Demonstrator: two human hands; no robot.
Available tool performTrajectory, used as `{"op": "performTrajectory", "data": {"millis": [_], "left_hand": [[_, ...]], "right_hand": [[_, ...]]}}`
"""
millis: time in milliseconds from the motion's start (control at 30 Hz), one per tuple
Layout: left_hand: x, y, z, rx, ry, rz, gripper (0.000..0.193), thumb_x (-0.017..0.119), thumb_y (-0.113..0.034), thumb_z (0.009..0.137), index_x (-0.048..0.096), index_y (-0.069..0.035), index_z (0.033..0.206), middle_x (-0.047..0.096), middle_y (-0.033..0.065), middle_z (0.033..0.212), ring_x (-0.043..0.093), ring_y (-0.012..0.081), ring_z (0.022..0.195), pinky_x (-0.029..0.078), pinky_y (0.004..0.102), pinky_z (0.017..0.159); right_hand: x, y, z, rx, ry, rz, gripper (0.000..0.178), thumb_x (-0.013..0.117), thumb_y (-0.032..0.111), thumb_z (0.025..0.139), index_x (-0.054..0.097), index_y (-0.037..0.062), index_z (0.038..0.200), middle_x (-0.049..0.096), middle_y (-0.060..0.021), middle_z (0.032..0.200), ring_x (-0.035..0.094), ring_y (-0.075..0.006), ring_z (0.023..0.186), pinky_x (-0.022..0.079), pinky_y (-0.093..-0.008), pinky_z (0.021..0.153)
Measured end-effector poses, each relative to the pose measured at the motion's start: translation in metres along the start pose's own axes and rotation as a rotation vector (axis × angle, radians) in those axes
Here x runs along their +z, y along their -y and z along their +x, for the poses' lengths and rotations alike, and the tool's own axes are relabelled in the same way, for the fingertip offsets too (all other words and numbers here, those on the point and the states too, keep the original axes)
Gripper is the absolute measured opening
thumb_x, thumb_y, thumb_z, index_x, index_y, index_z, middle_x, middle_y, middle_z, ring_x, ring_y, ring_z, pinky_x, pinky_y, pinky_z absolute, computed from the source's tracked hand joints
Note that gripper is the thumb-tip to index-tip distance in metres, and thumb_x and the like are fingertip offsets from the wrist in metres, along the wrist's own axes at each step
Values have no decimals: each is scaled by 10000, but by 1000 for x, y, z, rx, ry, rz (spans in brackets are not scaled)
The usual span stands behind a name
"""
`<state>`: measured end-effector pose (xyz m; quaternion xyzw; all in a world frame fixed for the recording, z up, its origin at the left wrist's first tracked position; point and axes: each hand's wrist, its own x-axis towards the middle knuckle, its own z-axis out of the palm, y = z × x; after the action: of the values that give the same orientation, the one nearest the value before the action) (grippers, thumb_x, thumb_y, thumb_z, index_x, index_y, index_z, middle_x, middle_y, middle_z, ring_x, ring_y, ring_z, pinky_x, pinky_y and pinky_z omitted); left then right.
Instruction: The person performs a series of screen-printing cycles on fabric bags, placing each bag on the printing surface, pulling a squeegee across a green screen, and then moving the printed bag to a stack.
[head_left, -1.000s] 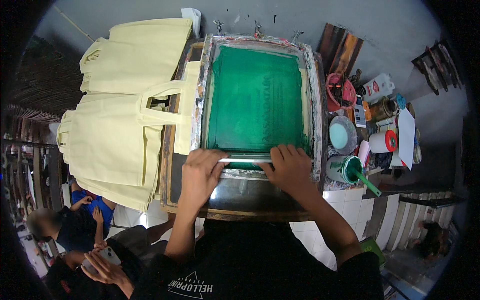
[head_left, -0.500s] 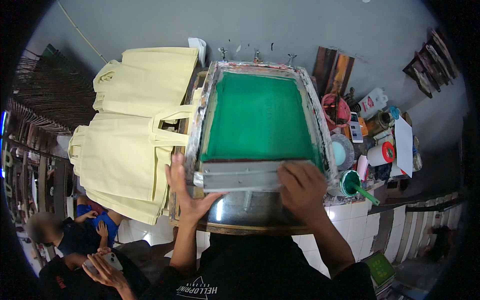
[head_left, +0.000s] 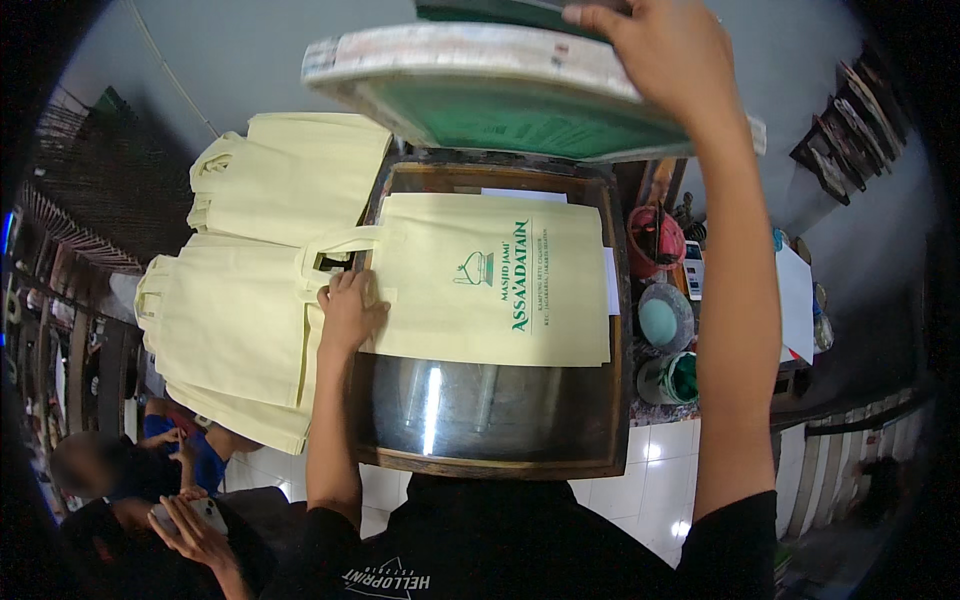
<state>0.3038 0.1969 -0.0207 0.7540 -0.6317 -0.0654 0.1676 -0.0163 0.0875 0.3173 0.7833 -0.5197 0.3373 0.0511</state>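
A printing screen [head_left: 540,55] with a whitish frame and green-inked mesh is tilted up above the table's far side. My right hand [head_left: 675,55] is closed at its upper edge, thumb against a squeegee [head_left: 500,12]; its other fingers are partly hidden. Beneath lies a pale yellow tote bag [head_left: 430,290] with a green printed design, flat on a dark glossy printing table [head_left: 480,420]. At the bag's left edge, by its handles, my left hand [head_left: 350,312] pinches the cloth.
Stacks of pale yellow tote bags [head_left: 235,310] lie to the left. On the right stand an ink tub [head_left: 668,380], a pale bowl [head_left: 665,318], a pink bucket [head_left: 655,240] and a phone [head_left: 693,270]. Two people sit at lower left, one holding a phone [head_left: 205,512].
The screen has swung up from the table, uncovering the printed tote bag. My right hand has risen with the squeegee; my left hand has moved from the squeegee area to the bag's left edge.
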Motion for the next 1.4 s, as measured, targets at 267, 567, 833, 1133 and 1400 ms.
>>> {"op": "performTrajectory", "data": {"millis": [267,567,833,1133,1400], "left_hand": [[-21,-6,36,-18,196,25,415,856,-294,683,730,-52,996,708,124,1101,563,324,1138,297,504,1026],[-69,56,22,-90,-72,-363,382,750,-223,842,723,10,1143,725,190,1154,707,337,1016,537,403,912],[-135,158,15,-451,-575,354,592,671,-344,920,522,-92,1434,643,183,1327,584,369,1261,398,565,1070],[90,-202,95,379,198,-264,849,643,-560,915,391,-47,1543,305,287,1616,249,410,1529,153,620,1218],[127,-285,120,274,478,6,986,579,-716,880,208,-213,1643,-27,250,1700,-96,490,1551,-31,744,1163]], "right_hand": [[7,-36,72,-110,-101,-15,368,737,343,855,762,6,1000,722,-261,922,703,-416,889,533,-474,822],[14,-42,92,-159,-83,-28,409,756,347,844,766,-23,1017,723,-281,957,706,-421,906,537,-473,851],[9,-48,97,-197,-97,-27,396,765,329,830,770,-23,1011,730,-272,967,710,-412,913,546,-465,846],[19,-56,112,-135,-97,-71,396,781,338,818,777,-9,1009,736,-261,975,716,-404,908,549,-459,838],[15,-57,104,-166,-73,-50,352,752,321,852,784,-4,982,736,-255,1001,712,-406,943,548,-461,845]]}}
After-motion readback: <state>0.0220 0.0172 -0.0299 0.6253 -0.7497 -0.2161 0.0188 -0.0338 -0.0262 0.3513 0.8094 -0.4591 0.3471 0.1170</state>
